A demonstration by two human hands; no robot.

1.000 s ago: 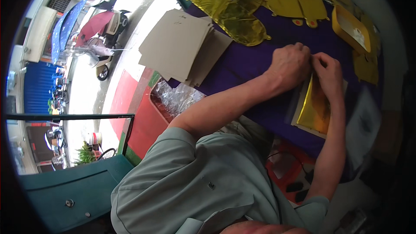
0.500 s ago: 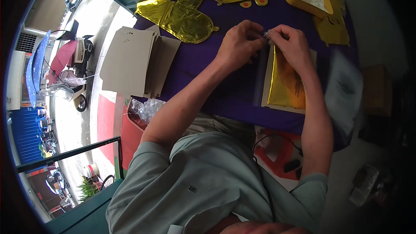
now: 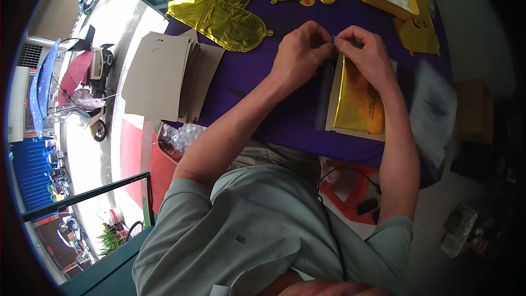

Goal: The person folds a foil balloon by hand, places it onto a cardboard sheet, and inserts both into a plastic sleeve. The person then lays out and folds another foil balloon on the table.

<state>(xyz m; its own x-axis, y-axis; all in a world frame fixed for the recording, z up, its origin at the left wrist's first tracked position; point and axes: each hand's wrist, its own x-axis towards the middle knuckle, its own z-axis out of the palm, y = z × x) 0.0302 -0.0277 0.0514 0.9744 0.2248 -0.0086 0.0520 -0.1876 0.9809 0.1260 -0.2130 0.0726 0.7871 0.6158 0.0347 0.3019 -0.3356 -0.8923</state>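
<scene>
My left hand (image 3: 298, 57) and my right hand (image 3: 368, 57) meet over the purple-covered table (image 3: 263, 96), thumbs and fingertips pinched close together. What lies between their fingertips is too small and hidden to make out. Just below and partly under my right hand lies a folded gold foil piece (image 3: 357, 104) on a grey-beige card (image 3: 331, 123). A clear plastic edge (image 3: 322, 101) shows along the card's left side, like a sleeve around it. My right hand and forearm cover the card's upper right part.
A stack of grey-beige cards (image 3: 156, 79) sits at the left. Flat gold foil balloons (image 3: 233, 24) spread across the back. At the back right stands a yellow tray (image 3: 378, 6) with white bits inside. Clear plastic bags (image 3: 434, 112) lie at the right edge, beside a cardboard box (image 3: 475, 111).
My fingertips have drawn closer together, hiding the small clear bit that showed between them. The whole view has shifted slightly; the card and foil stay under my right hand.
</scene>
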